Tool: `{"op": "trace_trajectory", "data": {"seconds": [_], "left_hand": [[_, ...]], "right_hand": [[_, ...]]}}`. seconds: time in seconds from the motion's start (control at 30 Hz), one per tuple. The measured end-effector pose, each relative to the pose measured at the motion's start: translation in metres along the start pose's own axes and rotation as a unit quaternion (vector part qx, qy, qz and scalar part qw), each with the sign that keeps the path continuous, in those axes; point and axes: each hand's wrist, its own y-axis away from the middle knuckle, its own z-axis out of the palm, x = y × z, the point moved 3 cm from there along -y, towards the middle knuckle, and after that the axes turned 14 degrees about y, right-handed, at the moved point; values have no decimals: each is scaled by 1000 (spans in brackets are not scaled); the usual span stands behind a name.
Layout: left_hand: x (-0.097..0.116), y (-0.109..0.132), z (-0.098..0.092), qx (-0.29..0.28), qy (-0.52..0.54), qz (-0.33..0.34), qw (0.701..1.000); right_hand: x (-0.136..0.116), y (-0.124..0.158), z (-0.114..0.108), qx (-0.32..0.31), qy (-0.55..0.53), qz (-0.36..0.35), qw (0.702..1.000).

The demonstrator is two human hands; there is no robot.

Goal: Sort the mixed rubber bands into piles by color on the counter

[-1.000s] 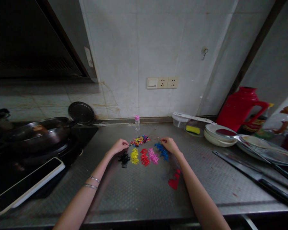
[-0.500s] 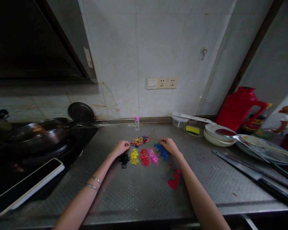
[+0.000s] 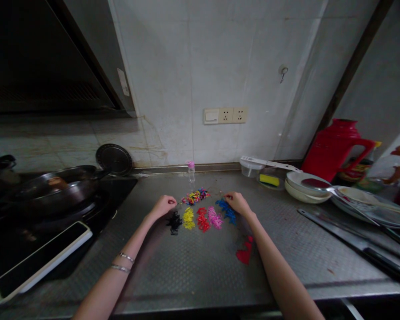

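A mixed pile of small coloured rubber bands (image 3: 196,196) lies on the metal counter. In front of it sit separate heaps: black bands (image 3: 174,223), yellow bands (image 3: 188,218), red bands (image 3: 203,220), pink bands (image 3: 215,218) and blue bands (image 3: 227,211). My left hand (image 3: 163,206) is closed in a pinch just left of the mixed pile, above the black heap; whatever its fingertips hold is too small to tell. At the blue heap's upper edge, my right hand (image 3: 237,202) is also pinched, its fingertips' contents hidden.
Behind the mixed pile stands a small clear bottle with a pink cap (image 3: 191,171). Red torn pieces (image 3: 245,251) lie beside my right forearm. A phone (image 3: 43,262) and a pan (image 3: 53,186) are on the left; bowls (image 3: 306,198), a sponge (image 3: 269,180) and a red flask (image 3: 333,149) on the right.
My left hand has shifted slightly left, away from the mixed pile. My right hand stays by the blue heap. The whole view has shifted a little.
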Motion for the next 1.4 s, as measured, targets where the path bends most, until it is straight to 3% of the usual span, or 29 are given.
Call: {"op": "trace_trajectory", "data": {"seconds": [0.23, 0.47, 0.63, 0.9, 1.1, 1.27, 1.4], "left_hand": [[0, 4, -5, 3, 10, 8, 1000], [6, -23, -5, 36, 5, 11, 999], [16, -32, -8, 23, 4, 19, 1000], [10, -4, -20, -103, 48, -59, 992], [-1, 16, -15, -201, 79, -96, 972], [0, 26, -17, -183, 89, -130, 970], [4, 30, -23, -130, 97, -143, 976]], "right_hand": [[0, 2, -1, 7, 7, 1, 1000], [-1, 2, -2, 8, 13, 0, 1000], [-2, 3, -4, 6, 24, -6, 1000], [-3, 3, -3, -1, 30, 1, 1000], [-4, 4, -3, -6, 31, -5, 999], [-3, 5, -5, -5, 40, 3, 999], [-8, 5, -8, -3, 52, -2, 999]]}}
